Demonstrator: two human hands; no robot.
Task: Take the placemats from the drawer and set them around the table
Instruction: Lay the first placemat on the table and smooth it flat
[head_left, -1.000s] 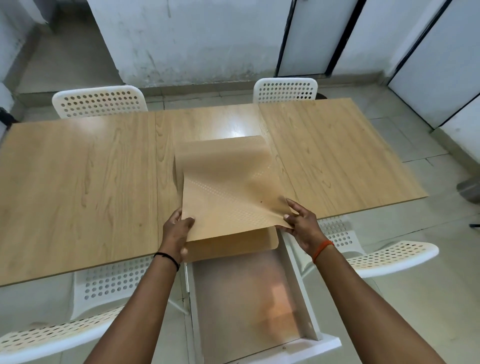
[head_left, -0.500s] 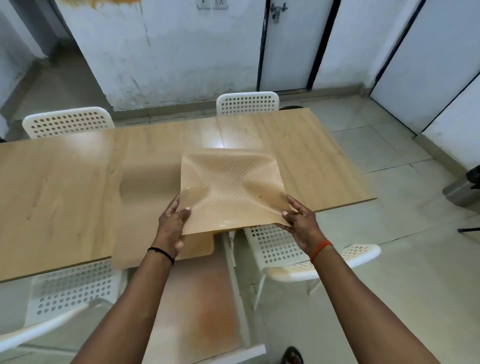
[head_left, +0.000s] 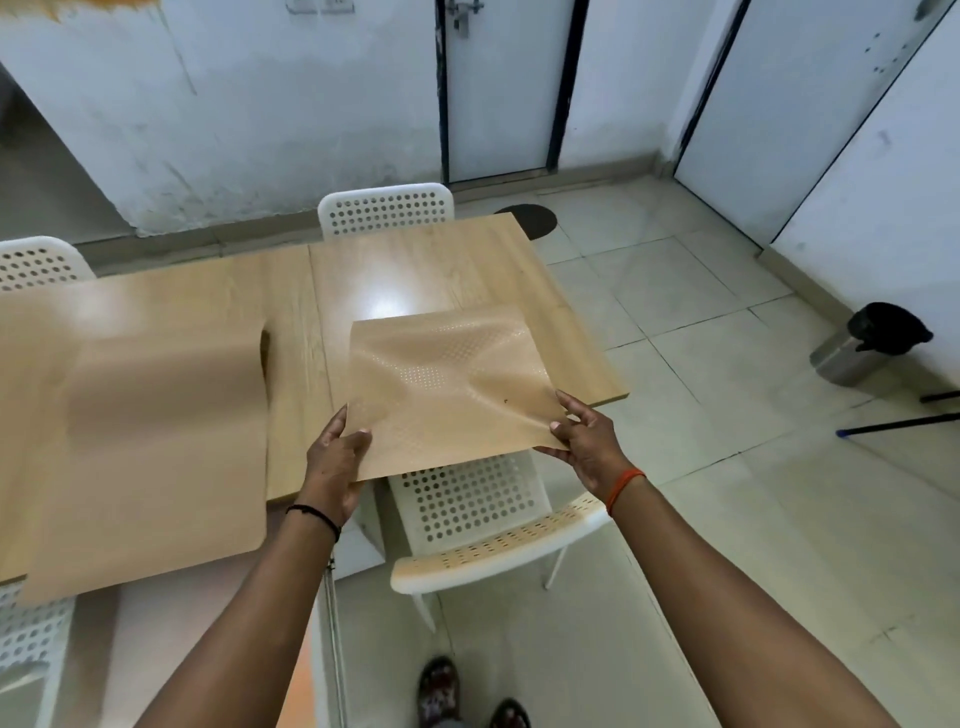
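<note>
Tan and dimpled, a placemat (head_left: 441, 384) is held by its two near corners above the right end of the wooden table (head_left: 415, 270), its surface rippled and its near edge jutting past the table's edge. The left hand (head_left: 335, 457) is clamped on the 7 o'clock corner, thumb on top and fingers beneath. The right hand (head_left: 584, 434) is pinched on the 4 o'clock corner. A second placemat (head_left: 150, 457) is seen at 9 o'clock from the held one, lying on the table and overhanging its near edge. A white perforated chair (head_left: 478, 514) is placed under the held mat, another chair (head_left: 384, 208) at the table's far side. A bin (head_left: 867, 343) is seen at 3 o'clock on the tiled floor.
</note>
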